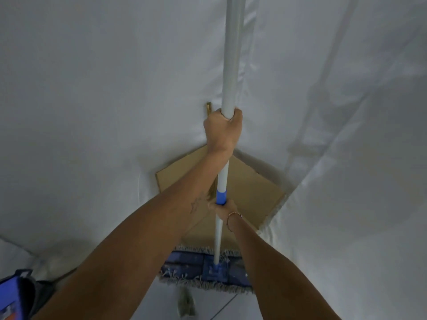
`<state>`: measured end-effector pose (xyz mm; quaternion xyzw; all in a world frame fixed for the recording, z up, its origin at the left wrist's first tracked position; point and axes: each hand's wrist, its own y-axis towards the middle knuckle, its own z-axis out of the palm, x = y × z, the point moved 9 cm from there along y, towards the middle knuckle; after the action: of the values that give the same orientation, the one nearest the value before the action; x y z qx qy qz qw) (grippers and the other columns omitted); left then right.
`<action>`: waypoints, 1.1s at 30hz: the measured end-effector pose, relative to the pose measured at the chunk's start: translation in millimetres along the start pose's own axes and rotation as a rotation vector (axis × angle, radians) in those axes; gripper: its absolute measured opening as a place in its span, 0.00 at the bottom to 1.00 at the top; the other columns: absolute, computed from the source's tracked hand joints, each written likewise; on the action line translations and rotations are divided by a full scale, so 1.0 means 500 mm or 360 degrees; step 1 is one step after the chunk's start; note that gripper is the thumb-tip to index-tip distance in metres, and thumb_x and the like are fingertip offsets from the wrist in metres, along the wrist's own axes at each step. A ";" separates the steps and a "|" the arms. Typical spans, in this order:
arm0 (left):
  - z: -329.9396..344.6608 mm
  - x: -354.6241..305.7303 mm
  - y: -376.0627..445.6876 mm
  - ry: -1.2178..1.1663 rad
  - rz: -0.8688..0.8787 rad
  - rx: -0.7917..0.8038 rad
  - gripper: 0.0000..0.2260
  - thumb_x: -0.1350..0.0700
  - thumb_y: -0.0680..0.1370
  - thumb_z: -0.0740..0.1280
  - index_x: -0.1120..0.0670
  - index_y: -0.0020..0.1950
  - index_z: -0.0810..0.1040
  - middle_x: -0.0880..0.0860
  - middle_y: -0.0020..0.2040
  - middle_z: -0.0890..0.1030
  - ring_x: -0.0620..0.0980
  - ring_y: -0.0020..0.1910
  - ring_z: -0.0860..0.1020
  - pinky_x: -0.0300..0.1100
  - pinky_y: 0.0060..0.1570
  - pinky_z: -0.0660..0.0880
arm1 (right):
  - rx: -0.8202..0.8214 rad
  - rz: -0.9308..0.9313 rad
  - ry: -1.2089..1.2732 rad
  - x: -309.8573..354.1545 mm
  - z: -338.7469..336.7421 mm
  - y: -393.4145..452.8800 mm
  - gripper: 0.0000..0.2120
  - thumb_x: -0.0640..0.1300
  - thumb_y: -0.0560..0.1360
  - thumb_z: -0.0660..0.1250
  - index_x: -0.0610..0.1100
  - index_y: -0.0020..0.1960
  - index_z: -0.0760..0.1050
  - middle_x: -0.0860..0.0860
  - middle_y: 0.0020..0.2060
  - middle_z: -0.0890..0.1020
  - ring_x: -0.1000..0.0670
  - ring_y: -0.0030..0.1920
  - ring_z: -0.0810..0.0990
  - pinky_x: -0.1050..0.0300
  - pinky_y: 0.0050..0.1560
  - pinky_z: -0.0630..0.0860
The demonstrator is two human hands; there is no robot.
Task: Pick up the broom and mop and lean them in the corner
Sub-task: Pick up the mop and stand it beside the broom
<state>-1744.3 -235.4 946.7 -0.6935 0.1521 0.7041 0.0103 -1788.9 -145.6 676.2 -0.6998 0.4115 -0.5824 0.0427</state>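
At frame centre, we are holding the mop (228,65) upright with both hands. Our left hand (223,129) is clenching its white pole high up; our right hand (223,210) is clenching it lower, just under the blue collar (221,197). Its fringed head (208,271) is resting on the floor at lower centre, beside cardboard (249,190) lying in the white-draped corner.

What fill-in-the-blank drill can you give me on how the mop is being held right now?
1. The left hand grips the white mop handle ____ the right hand.
2. The collar on the handle, just above the right hand, is coloured ____.
3. The mop head lies partly on a sheet of ____ in the corner.
4. A thin ____ circles the right wrist.

Missing words: above; blue; cardboard; bracelet
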 end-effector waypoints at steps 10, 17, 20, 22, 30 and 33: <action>0.008 0.149 0.293 0.0072 -0.0100 -0.0227 0.19 0.55 0.74 0.66 0.55 0.26 0.62 0.54 0.25 0.67 0.50 0.26 0.67 0.39 0.25 0.64 | 0.0114 0.0085 -0.0111 0.120 0.079 0.276 0.16 0.38 0.72 0.67 0.26 0.54 0.73 0.29 0.48 0.78 0.32 0.54 0.77 0.37 0.62 0.73; 0.025 0.247 0.455 0.0104 -0.0178 -0.0303 0.23 0.57 0.75 0.67 0.53 0.23 0.60 0.49 0.22 0.64 0.45 0.22 0.63 0.32 0.21 0.60 | 0.0208 0.0243 -0.0215 0.186 0.120 0.458 0.15 0.38 0.72 0.66 0.46 0.32 0.62 0.50 0.28 0.63 0.53 0.29 0.62 0.58 0.33 0.65; 0.034 0.287 0.493 0.0126 -0.0215 -0.0328 0.22 0.57 0.74 0.67 0.53 0.23 0.62 0.49 0.22 0.64 0.46 0.23 0.64 0.33 0.22 0.61 | 0.0168 0.0296 -0.0304 0.195 0.115 0.501 0.17 0.38 0.74 0.63 0.46 0.31 0.59 0.49 0.28 0.61 0.53 0.28 0.60 0.62 0.29 0.59; 0.040 0.302 0.520 0.0140 -0.0224 -0.0370 0.22 0.56 0.74 0.67 0.54 0.23 0.61 0.50 0.22 0.64 0.48 0.24 0.64 0.39 0.25 0.62 | 0.0194 0.0279 -0.0324 0.212 0.117 0.535 0.18 0.37 0.75 0.63 0.47 0.31 0.58 0.49 0.28 0.61 0.54 0.28 0.60 0.63 0.28 0.58; 0.043 0.339 0.604 0.0202 -0.0324 -0.0546 0.19 0.54 0.74 0.66 0.55 0.25 0.64 0.51 0.24 0.67 0.50 0.26 0.67 0.41 0.26 0.65 | 0.0378 0.0226 -0.0327 0.239 0.138 0.631 0.14 0.38 0.72 0.68 0.45 0.33 0.65 0.50 0.28 0.65 0.53 0.29 0.65 0.57 0.44 0.68; 0.030 0.350 0.626 0.0196 -0.0340 -0.0578 0.16 0.53 0.74 0.66 0.58 0.29 0.69 0.55 0.26 0.70 0.51 0.26 0.69 0.42 0.26 0.68 | 0.0443 0.0189 -0.0356 0.251 0.148 0.658 0.08 0.41 0.73 0.69 0.42 0.43 0.69 0.51 0.30 0.68 0.53 0.32 0.68 0.58 0.45 0.70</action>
<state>-1836.1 -564.6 837.6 -0.7379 -0.0513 0.6711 -0.0495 -1901.5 -471.8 573.3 -0.7221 0.3601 -0.5487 0.2189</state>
